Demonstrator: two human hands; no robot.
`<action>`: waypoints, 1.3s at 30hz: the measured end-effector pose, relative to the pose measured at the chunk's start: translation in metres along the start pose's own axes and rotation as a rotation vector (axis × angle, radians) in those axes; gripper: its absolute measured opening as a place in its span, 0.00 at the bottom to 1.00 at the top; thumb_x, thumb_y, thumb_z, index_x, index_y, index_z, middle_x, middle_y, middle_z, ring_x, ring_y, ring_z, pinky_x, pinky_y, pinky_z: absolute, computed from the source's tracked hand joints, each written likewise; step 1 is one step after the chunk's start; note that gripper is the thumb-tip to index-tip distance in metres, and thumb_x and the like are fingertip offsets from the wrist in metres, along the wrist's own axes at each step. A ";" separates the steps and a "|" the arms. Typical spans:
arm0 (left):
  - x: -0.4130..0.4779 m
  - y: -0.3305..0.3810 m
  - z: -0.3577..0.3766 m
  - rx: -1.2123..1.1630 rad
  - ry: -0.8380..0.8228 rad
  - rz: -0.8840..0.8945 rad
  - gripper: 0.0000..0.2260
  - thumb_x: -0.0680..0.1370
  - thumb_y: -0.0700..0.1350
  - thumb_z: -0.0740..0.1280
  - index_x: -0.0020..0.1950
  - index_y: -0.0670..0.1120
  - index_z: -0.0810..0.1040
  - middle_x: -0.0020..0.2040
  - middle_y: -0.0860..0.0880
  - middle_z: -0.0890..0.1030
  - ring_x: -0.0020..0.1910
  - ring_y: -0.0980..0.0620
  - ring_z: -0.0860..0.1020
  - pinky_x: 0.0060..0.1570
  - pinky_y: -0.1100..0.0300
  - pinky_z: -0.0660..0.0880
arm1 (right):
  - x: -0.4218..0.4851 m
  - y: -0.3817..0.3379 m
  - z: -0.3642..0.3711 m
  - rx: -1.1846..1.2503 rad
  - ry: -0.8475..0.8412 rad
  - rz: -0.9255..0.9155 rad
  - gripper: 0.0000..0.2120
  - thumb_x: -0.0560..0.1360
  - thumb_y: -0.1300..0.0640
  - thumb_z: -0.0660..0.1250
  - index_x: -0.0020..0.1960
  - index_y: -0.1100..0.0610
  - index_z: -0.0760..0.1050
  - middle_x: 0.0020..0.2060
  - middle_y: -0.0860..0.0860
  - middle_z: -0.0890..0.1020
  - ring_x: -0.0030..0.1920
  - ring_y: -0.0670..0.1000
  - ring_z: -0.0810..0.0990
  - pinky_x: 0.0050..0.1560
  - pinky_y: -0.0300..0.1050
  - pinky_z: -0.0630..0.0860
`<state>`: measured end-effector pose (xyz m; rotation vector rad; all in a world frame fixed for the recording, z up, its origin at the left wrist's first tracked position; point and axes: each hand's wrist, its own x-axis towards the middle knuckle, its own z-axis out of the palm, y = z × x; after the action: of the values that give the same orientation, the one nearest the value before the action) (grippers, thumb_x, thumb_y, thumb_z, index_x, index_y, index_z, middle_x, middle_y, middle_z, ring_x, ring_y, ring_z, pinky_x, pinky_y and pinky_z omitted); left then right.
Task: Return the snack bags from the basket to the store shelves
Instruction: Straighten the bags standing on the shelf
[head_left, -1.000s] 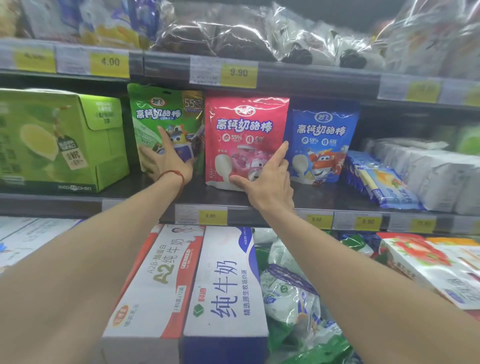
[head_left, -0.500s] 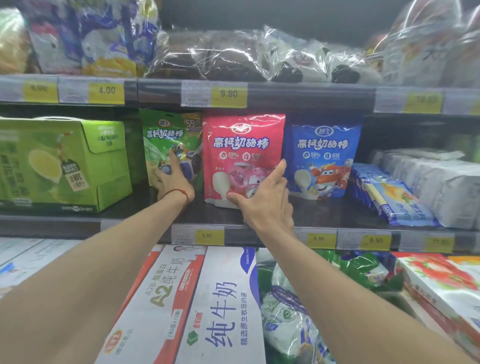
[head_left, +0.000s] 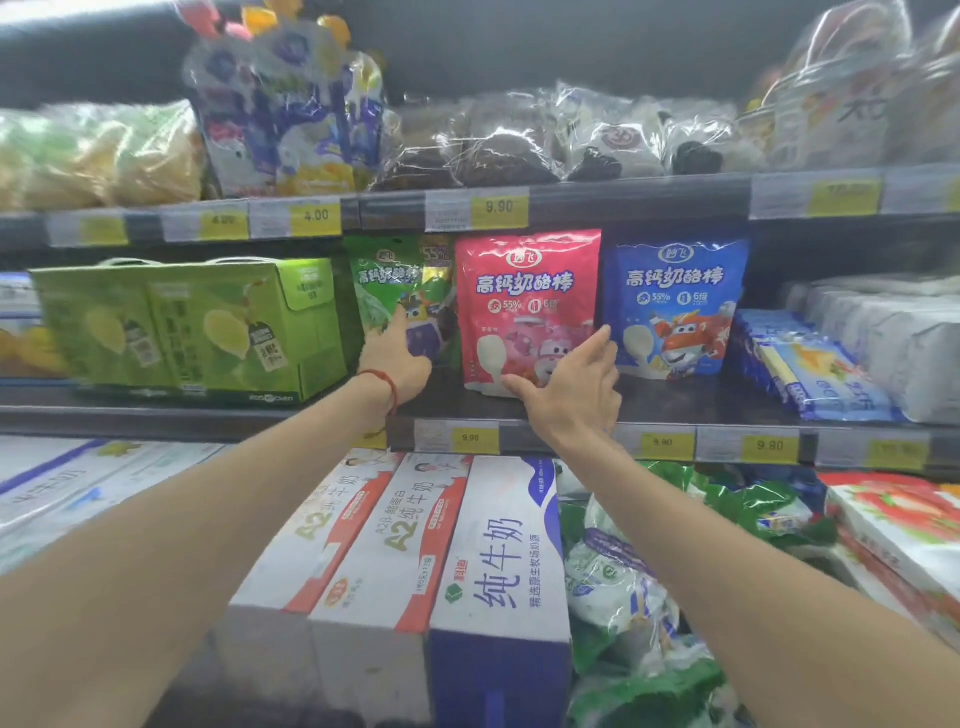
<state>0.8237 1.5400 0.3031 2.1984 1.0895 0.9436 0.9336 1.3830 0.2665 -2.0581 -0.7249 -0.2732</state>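
Red bag (head_left: 527, 306) — "55%", tag (head_left: 498, 208) "9.90"

Location type: retail grocery shop. Tiered shelves (head_left: 623, 200) hold packaged goods (head_left: 675, 306) in facing rows. Yellow price labels (head_left: 498, 208) line the shelf edges above and just below the right hand (head_left: 571, 400). Boxed milk cases (head_left: 498, 561) are stocked lower, beneath the wrist.

The person is wearing a thin red cord bracelet (head_left: 385, 383), which is circling the left wrist as a single strand. Just beyond the bracelet, the left hand (head_left: 400, 358) is showing bare. Behind the bracelet, the left forearm (head_left: 208, 519) is showing uncovered. Right of the bracelet, the right hand (head_left: 571, 395) and right forearm (head_left: 727, 561) are likewise showing bare.
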 end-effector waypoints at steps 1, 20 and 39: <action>-0.007 0.001 -0.005 -0.001 -0.004 0.014 0.33 0.79 0.40 0.64 0.80 0.50 0.53 0.76 0.39 0.63 0.72 0.39 0.68 0.69 0.54 0.67 | -0.007 -0.003 0.000 0.029 0.015 -0.003 0.60 0.71 0.38 0.75 0.81 0.64 0.39 0.81 0.62 0.52 0.79 0.63 0.56 0.75 0.61 0.62; -0.199 -0.189 -0.141 0.151 0.213 -0.067 0.21 0.75 0.35 0.66 0.68 0.42 0.74 0.67 0.42 0.74 0.66 0.45 0.73 0.66 0.56 0.68 | -0.245 -0.097 0.103 0.684 -0.165 -0.491 0.19 0.74 0.69 0.65 0.62 0.56 0.77 0.56 0.46 0.78 0.58 0.55 0.77 0.60 0.54 0.75; -0.533 -0.426 -0.221 0.245 0.147 -0.938 0.17 0.74 0.37 0.66 0.63 0.42 0.77 0.61 0.43 0.79 0.62 0.45 0.77 0.62 0.58 0.72 | -0.567 -0.079 0.227 0.443 -1.262 -0.689 0.16 0.74 0.66 0.64 0.59 0.54 0.81 0.54 0.47 0.84 0.55 0.48 0.81 0.60 0.49 0.77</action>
<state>0.2202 1.3642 -0.0423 1.4607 2.1077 0.5477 0.4129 1.3820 -0.0624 -1.3002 -2.0160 0.8354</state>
